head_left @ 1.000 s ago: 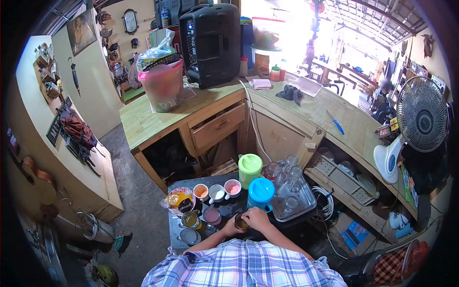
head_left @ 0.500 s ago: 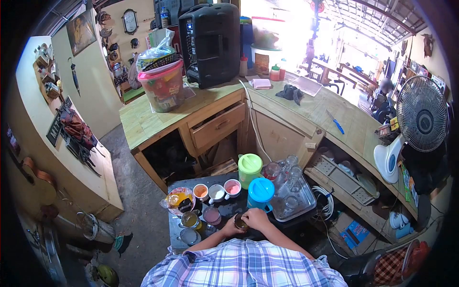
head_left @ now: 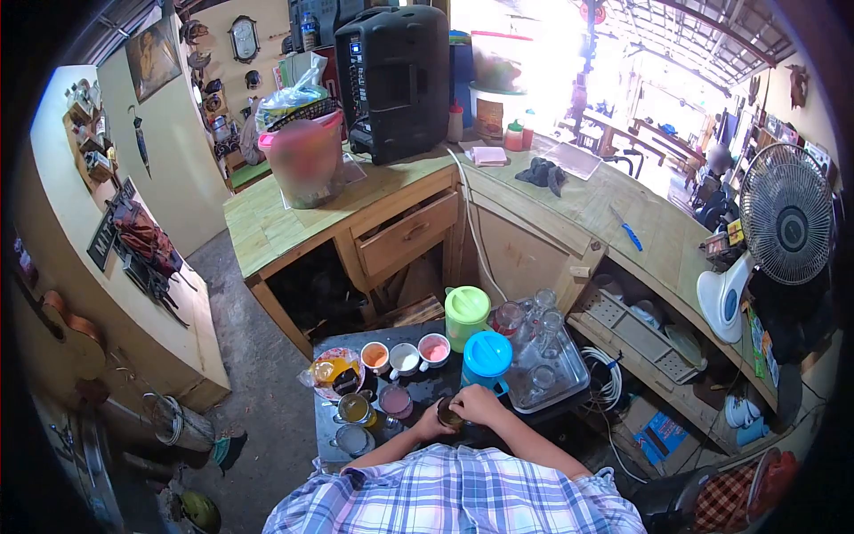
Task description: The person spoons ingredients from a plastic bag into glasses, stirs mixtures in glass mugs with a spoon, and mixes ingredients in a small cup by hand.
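Note:
My left hand is closed around a small glass with dark contents, close to my body at the table's near edge. My right hand has its fingers pinched together at the glass's rim; what they grip is too small to make out. Just beyond stands a blue lidded pitcher, with a green lidded pitcher behind it. To the left are white mugs holding orange, white and pink contents. Nearer are a glass of purplish liquid and a glass mug of yellowish liquid.
A metal tray with several upturned glasses sits right of the pitchers. A plate with yellow packets lies at the table's left. Behind stand a wooden counter, a speaker, a knife and a fan.
The view has shifted very slightly. Both hands stay at the glass in nearly the same pose, and the things on the table have not moved.

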